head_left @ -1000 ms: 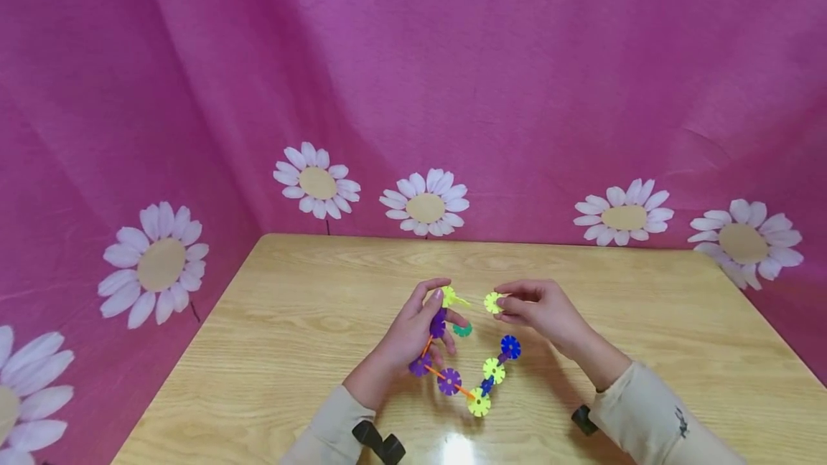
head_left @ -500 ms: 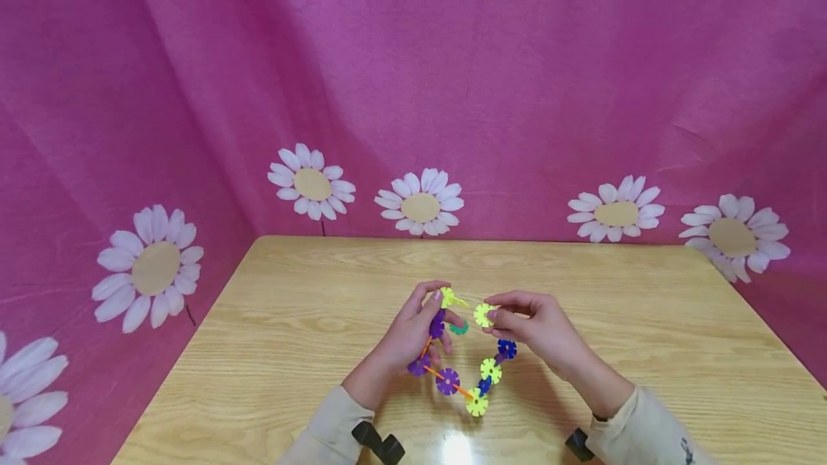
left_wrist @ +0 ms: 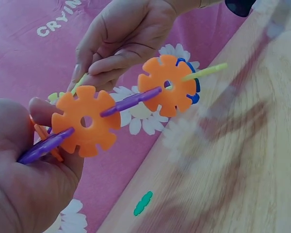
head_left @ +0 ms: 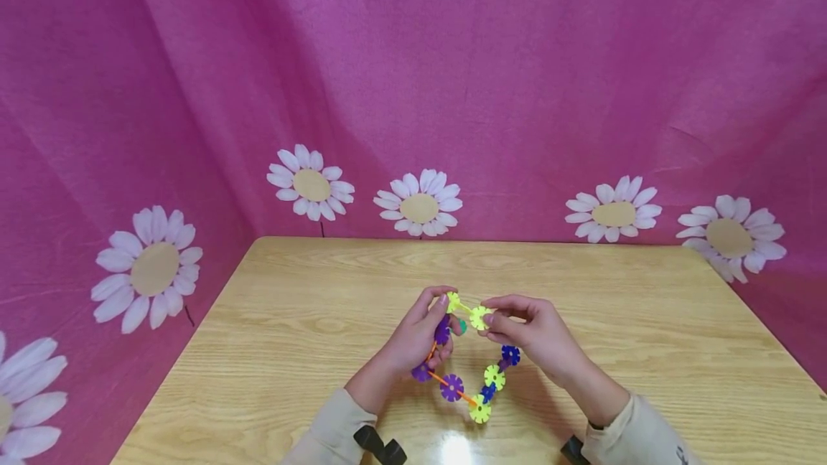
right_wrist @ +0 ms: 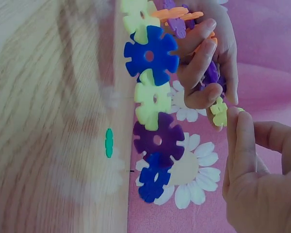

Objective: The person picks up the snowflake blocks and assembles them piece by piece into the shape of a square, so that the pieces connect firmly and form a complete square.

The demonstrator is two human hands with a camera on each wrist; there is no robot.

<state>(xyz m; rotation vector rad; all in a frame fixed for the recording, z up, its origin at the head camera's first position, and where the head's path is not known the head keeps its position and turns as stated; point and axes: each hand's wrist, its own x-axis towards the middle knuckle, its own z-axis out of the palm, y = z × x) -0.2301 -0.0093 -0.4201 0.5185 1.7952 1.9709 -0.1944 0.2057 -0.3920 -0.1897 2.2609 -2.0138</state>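
Note:
My left hand (head_left: 413, 339) grips one end of a chain of notched plastic discs (head_left: 451, 387), pinching near a yellow disc at its top. The chain hangs in a curve of purple, orange, yellow and blue discs; in the left wrist view an orange disc (left_wrist: 99, 138) faces the camera. Thumb and fingers of my right hand (head_left: 539, 332) pinch a yellow notched disc (head_left: 479, 318). Its edge meets the yellow piece at the chain's end; how far they interlock is hidden. A blue disc (right_wrist: 154, 183) forms the chain's loose end, below my right hand.
On the wooden table (head_left: 310, 307) lies one green disc (right_wrist: 109, 142), beyond the chain. A pink curtain (head_left: 517, 92) with white flowers stands behind and at the left. Black wrist straps (head_left: 380, 445) show at the sleeves.
My right hand has moved left and slightly down, bringing its yellow disc from apart to touching the chain's yellow end. The left hand and chain have shifted only slightly.

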